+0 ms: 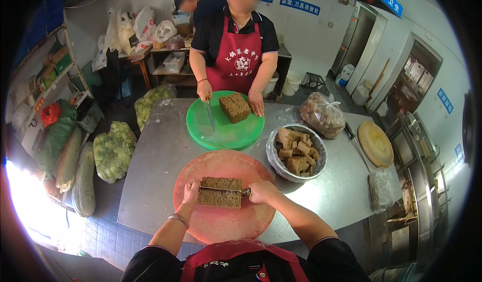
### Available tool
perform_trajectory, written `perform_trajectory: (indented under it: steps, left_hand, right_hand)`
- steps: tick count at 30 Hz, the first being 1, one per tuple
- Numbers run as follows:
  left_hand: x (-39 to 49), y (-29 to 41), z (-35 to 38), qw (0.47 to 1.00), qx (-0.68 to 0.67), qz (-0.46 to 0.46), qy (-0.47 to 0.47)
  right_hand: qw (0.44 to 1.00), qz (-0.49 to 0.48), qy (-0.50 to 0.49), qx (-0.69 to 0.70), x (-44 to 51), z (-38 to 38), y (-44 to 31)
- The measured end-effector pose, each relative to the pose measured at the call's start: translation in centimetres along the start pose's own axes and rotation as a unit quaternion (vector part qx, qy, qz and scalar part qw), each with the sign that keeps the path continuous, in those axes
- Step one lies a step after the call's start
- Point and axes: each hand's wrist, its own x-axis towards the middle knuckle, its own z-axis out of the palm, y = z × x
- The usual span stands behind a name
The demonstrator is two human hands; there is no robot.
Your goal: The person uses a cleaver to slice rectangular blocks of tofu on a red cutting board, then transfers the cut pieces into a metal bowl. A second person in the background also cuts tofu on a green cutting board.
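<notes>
A brown food block (220,200) with a mottled, stringy surface lies on a round red cutting board (226,227). Lengthwise across it runs the blade of a kitchen knife (222,188), with a line of block showing on either side. My right hand (262,191) holds the knife's dark handle at the block's right end. At the opposite end, my left hand (191,192) is against the blade's tip and the block's left edge; whether it grips the blade or the block is hard to tell. How deep the blade sits is hidden.
Opposite, a co-worker's hand (205,90) holds a knife over a green board (203,131) bearing another brown block (234,108). A lined metal bowl (270,154) of cut pieces stands right, near a bagged pile (323,114), a long-handled tool (356,142) and a round wooden board (375,143).
</notes>
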Motion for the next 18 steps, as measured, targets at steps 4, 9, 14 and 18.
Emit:
perform_trajectory:
  steps: [4,9,14,18]
  left_hand:
    - [0.1,-0.2,-0.1,1.000,0.001,-0.001,0.002]
    - [-0.2,0.9,0.2,0.999,-0.001,-0.050,0.003]
    - [0.1,-0.1,-0.2,1.000,0.020,-0.005,0.010]
    - [-0.4,1.3,0.4,0.999,0.003,-0.054,0.009]
  right_hand:
    - [1.000,-0.003,-0.002,-0.004,0.0,-0.1,-0.1]
    - [1.000,-0.005,0.002,-0.008,0.0,0.2,0.2]
    - [1.000,-0.011,0.006,-0.005,0.0,-0.1,-0.1]
    - [1.000,-0.005,0.006,0.001,-0.1,-0.1,0.1]
